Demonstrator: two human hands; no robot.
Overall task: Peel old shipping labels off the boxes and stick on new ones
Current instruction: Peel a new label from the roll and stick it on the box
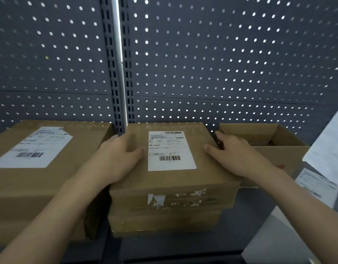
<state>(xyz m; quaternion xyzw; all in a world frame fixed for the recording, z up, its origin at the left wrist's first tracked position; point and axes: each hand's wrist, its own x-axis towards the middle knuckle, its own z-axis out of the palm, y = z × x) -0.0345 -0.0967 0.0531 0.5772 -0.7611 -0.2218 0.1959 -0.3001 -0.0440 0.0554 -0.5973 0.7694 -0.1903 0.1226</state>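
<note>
A closed brown cardboard box (170, 180) sits in the middle on a dark shelf, atop a second flatter box (164, 221). A white shipping label (171, 150) with barcodes is stuck flat on its top. Torn white label remnants (175, 200) mark its front face. My left hand (116, 159) grips the box's left edge, thumb on top and fingers down the side. My right hand (234, 153) holds the right edge the same way, thumb on top beside the label.
A larger closed box (31, 187) with its own white label (34, 148) stands at the left. An open cardboard box (269, 141) sits at the right. White paper sheets (320, 180) lie at the far right. A grey pegboard wall (202, 63) backs the shelf.
</note>
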